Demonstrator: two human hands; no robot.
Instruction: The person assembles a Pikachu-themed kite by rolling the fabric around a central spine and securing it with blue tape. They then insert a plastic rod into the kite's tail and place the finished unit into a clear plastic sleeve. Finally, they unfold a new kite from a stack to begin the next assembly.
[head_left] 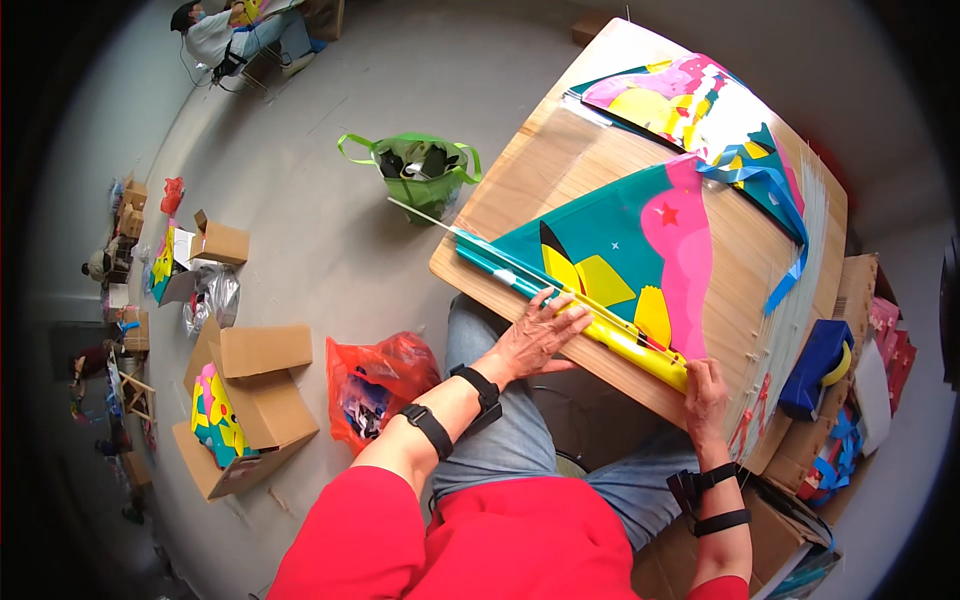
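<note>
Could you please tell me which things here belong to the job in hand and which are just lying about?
Seemingly in use: teal, pink and yellow printed sheet; thin white rod.
Probably lying about: green two-handled bag; crumpled red plastic bag.

Bright light | glare whitens far printed sheets [700, 110] | table [540, 160] bowed | corners black | left background dim

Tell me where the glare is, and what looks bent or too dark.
Head view: glare whitens part of the far printed sheets; head view: the wooden table bows along its edges; head view: the corners fall to black, the far left dim.
</note>
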